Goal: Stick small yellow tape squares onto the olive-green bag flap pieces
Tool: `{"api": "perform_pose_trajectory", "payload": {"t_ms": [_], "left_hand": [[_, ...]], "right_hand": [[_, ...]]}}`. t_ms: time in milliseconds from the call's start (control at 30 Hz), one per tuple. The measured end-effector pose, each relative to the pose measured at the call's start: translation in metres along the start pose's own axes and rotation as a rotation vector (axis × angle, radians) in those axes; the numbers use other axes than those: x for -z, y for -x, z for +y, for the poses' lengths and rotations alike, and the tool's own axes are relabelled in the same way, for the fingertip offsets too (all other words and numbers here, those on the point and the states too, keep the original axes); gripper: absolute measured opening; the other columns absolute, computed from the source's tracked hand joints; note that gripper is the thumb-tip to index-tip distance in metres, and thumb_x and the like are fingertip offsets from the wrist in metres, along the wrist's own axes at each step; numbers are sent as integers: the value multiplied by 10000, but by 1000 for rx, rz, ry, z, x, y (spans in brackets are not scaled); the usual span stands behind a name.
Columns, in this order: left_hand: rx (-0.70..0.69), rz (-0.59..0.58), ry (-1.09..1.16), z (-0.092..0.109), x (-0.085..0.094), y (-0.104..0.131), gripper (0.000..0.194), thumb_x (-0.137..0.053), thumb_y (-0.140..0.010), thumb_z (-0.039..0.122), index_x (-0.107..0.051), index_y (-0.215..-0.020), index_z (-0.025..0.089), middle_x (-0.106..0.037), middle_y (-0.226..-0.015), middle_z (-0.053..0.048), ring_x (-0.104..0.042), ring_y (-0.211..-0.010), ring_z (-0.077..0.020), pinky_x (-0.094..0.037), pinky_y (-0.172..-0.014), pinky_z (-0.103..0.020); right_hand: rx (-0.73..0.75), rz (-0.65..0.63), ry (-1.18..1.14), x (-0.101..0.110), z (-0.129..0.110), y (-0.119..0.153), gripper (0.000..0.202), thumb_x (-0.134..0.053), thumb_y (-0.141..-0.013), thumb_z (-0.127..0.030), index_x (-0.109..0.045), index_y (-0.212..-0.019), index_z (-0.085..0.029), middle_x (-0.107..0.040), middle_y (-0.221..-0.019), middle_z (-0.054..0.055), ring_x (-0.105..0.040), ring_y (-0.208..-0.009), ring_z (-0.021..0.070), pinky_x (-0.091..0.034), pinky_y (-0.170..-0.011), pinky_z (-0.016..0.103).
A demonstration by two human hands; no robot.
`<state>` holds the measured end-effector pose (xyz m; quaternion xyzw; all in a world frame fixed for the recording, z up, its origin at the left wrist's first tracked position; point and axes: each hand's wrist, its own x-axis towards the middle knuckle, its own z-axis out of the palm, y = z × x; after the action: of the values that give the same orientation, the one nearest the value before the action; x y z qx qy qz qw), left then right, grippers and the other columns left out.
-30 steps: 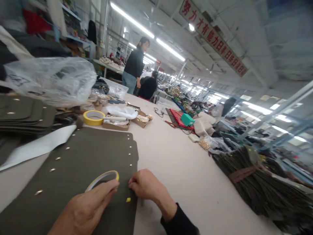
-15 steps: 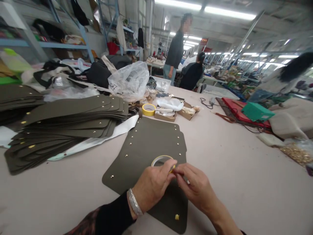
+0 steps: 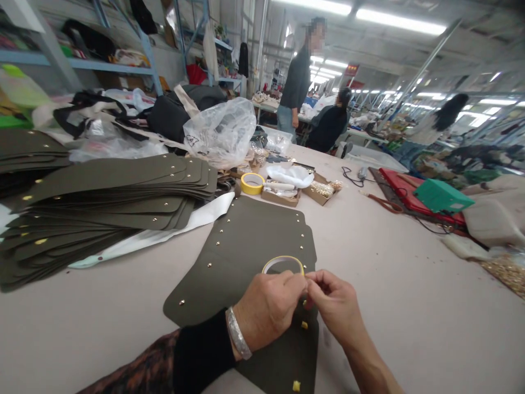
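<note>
A dark olive panel (image 3: pixel 254 235) with metal studs along its edges lies on the table in front of me. Over its right half, my left hand (image 3: pixel 273 306) is closed on a roll of yellow tape (image 3: pixel 283 261), whose ring stands up behind the fingers. The fingertips of my right hand (image 3: pixel 334 301) are pinched together against the left fingertips at the roll's right side; whatever they hold is too small to make out. Two small yellow tape pieces, one near the right edge (image 3: pixel 304 325) and one lower down (image 3: pixel 296 386), stick to the panel.
Stacked olive panels (image 3: pixel 102 186) cover the left, beside a white strip (image 3: pixel 164 235). Further back are a second yellow roll (image 3: pixel 252 184), small boxes of metal parts (image 3: pixel 324 189) and a clear plastic bag (image 3: pixel 223 131). A green box (image 3: pixel 443 195) rests on the right. People are in the background.
A second yellow piece now shows on the panel, above the lower one. Both hands and the tape roll have shifted slightly right. The view has turned a little.
</note>
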<state>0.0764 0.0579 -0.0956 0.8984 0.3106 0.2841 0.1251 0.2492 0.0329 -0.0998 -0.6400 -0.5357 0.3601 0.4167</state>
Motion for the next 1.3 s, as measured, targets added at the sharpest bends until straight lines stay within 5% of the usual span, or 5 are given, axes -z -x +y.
{"api": "perform_pose_trajectory", "payload": {"t_ms": [267,633,800,1033,1300], "left_hand": [[42,-237,-248,-16,-23,1,105,-433,-939,159,-506,-869,183,-574,-856,-34,-529,-797,-205,-478,-641,-312],[41,-246,-210,-17,-25,1,72,-447,-935,164,-491,-881,181,-557,-868,-29,-498,-800,-207,-481,-654,-327],[52,-252,-201,-18,-23,1,95,-430,-941,160,-497,-877,180,-562,-867,-28,-501,-798,-209,-481,-646,-330],[50,-229,-192,-18,-25,3,89,-452,-935,160,-510,-869,175,-564,-858,-32,-496,-791,-196,-474,-662,-313],[69,-195,-170,-20,-18,2,115,-438,-921,131,-531,-874,179,-575,-849,-33,-513,-789,-191,-480,-690,-305]], "right_hand": [[-210,-71,10,26,39,-47,397,-668,-701,-524,-678,-779,-135,-587,-576,1,-521,-496,106,-445,-474,224],[89,-133,646,14,22,-54,245,-475,-832,-336,-667,-748,-208,-693,-712,20,-614,-641,172,-423,-618,273],[119,-95,781,20,24,-56,277,-524,-843,-337,-610,-1076,-216,-634,-585,-23,-597,-546,179,-417,-558,277],[546,-217,804,26,23,-45,246,-407,-926,-213,-652,-923,-191,-670,-888,75,-629,-812,177,-484,-771,293],[229,-252,930,13,2,-56,236,-475,-839,-196,-688,-738,-195,-710,-740,68,-641,-685,188,-413,-619,267]]}}
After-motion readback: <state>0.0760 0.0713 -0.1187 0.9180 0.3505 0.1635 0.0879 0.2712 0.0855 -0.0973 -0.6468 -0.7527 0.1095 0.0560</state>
